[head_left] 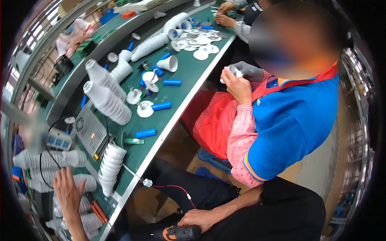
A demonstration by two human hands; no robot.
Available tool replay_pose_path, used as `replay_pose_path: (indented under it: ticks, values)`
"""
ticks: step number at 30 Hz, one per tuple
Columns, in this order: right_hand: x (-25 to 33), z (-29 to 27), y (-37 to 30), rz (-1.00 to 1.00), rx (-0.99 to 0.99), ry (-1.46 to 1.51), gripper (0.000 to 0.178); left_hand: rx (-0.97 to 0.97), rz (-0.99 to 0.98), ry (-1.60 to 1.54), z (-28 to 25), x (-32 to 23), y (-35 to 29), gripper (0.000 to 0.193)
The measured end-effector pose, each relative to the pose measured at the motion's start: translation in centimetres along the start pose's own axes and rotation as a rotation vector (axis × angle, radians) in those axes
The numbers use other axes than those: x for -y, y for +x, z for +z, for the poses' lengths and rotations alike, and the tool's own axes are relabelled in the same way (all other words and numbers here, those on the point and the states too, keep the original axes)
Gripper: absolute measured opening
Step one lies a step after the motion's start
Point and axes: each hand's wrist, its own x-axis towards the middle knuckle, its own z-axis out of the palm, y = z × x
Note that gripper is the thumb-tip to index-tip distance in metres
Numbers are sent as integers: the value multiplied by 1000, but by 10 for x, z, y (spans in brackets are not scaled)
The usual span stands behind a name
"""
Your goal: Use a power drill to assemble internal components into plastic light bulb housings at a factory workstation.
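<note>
My left hand (69, 190) is over the near-left part of the bench, fingers stretched and thumb apart, nothing in it. Around it lie several stacks of nested white ribbed lamp housings (60, 159), some partly under the hand. A thin black cable loops just beyond its fingertips. Low over my lap, my right hand (201, 219) is closed at a black and orange power drill (177, 233); part of the grip is hidden. Between my hands, another stack of white housings (110, 168) lies on the green bench (161, 120), beside a grey metal power supply box (89, 130).
To the right, a co-worker in blue handles a small white part (237, 73). White discs (203, 40), blue cylinders (146, 133) and more housing stacks (106, 100) cover the bench farther off. A red wire (177, 186) with a white connector hangs off the edge. Orange-red sticks (99, 211) lie near my left wrist.
</note>
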Motion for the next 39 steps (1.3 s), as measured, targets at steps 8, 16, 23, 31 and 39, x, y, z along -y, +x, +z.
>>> replay_pose_path:
  ticks: [8,16,23,31,39]
  values:
    - [16,-21,6,1,-6,-27,30,-181,-298,-887,6,-127,-15,85]
    - [18,-23,13,61,-23,-67,36,-248,-452,-1020,24,-144,-10,74]
    - [13,-14,14,33,-56,-94,39,-153,-341,-959,12,-135,-8,80]
    - [3,-6,15,-32,-35,-58,31,-74,-492,-1032,1,-130,-17,94]
    - [4,-14,20,84,17,16,31,-7,-574,-959,3,-116,-31,90]
